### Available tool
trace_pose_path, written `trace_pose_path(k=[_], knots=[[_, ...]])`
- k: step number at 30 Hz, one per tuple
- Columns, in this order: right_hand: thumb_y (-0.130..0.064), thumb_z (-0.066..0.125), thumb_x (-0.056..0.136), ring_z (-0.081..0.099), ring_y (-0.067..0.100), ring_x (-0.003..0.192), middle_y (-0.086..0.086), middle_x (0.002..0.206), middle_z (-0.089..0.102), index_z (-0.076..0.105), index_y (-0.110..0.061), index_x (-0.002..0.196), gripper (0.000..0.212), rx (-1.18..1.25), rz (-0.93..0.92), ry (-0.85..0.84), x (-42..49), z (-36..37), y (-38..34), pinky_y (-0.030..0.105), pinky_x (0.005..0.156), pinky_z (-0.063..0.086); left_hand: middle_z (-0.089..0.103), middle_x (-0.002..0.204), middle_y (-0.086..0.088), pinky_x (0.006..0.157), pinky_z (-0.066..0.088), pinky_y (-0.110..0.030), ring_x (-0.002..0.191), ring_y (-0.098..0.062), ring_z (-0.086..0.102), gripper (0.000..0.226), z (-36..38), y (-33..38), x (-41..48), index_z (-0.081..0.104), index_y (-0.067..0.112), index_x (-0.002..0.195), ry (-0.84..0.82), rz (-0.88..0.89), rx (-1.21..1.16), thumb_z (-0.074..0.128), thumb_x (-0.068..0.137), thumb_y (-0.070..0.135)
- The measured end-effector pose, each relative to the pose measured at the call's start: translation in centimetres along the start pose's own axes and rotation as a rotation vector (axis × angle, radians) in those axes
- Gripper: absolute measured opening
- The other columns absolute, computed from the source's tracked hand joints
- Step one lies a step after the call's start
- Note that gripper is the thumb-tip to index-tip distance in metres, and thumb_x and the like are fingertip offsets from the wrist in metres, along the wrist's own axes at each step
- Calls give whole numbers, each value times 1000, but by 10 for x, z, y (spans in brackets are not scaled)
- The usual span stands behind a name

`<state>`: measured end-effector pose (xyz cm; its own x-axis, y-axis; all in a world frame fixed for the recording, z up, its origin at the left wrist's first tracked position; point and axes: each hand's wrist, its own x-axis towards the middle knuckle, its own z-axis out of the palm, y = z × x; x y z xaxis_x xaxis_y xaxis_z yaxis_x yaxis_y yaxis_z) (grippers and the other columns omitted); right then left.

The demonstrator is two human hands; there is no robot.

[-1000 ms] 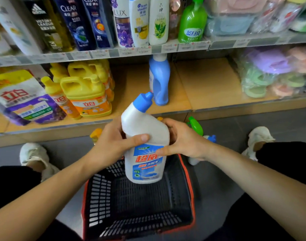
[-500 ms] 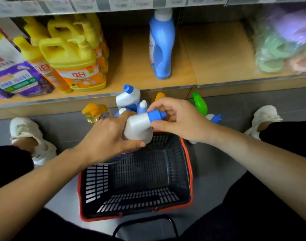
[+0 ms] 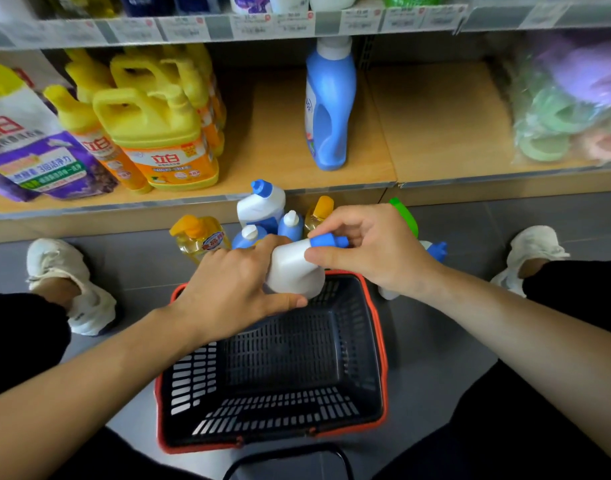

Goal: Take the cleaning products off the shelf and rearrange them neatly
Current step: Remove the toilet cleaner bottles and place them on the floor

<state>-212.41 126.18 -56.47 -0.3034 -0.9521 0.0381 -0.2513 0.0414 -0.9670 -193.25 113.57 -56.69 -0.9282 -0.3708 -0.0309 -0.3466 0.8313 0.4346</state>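
white plastic toilet-cleaner bottle [image 3: 293, 268] is now lying on its side. a second ago it stood upright with the label facing me. its blue cap [image 3: 326, 241] points right. the right hand [image 3: 377, 251] has moved off the body and now pinches the cap between thumb and fingertips. the left hand [image 3: 234, 285] still wraps the body, thumb underneath. half a second ago it looked much the same.

the bottle is held in the air over the far edge of the basket [image 3: 384, 341], in front of the lower shelf [image 3: 280, 133]. the body is plain white with an angled neck, and the label is hidden by the left hand.

the basket is black mesh with a red rim and sits on the floor [image 3: 453, 323]. inside it only the slotted bottom and walls show.

more bottles stand on the floor just beyond the basket:
- a second white bottle [image 3: 260, 206] with a blue cap
- a yellow pump bottle [image 3: 198, 235]
- two blue bottles [image 3: 291, 223] with white caps

on the shelf are a blue detergent bottle [image 3: 330, 105], upright, and yellow jugs [image 3: 158, 133] to its left.
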Motion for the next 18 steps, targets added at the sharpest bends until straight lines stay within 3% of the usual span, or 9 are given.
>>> trace_pose_path(k=[3,5,9,15,18], knots=[[-6,86,74,72,17,92,8,99,75,78,-8,97,24,-19,-89,-14,-3,-4,-7,38,83,61,73,96,-4,70,52,-46,83,-30,68,82,-3,0,0,51,23,138,-16,-12,-42,70,76,73],[2,83,75,72,16,102,9,108,75,77,-3,105,30,-16,-106,-56,-7,-6,-10,34,88,60,72,97,-2,71,52,-46,83,-28,67,84,-6,2,-1,53,24,136,-32,-36,-107,70,72,76],[10,78,78,68,16,115,8,120,72,73,-4,113,38,-25,-89,-78,-10,-10,-14,41,94,59,71,97,3,74,53,-46,84,-22,66,79,-8,3,-2,58,22,131,-69,-88,-274,71,68,68],[14,76,78,70,21,111,7,121,71,72,-9,111,41,75,-97,-57,-8,-12,-20,45,88,61,72,105,4,80,56,-48,93,-19,70,75,-10,5,3,62,20,125,-116,-111,-468,77,67,64],[18,72,79,71,18,108,5,121,71,71,-7,113,43,153,-86,-55,-7,-16,-19,31,82,61,74,106,2,82,57,-49,96,-20,71,80,-13,4,6,63,19,123,-131,-129,-546,76,62,69]])
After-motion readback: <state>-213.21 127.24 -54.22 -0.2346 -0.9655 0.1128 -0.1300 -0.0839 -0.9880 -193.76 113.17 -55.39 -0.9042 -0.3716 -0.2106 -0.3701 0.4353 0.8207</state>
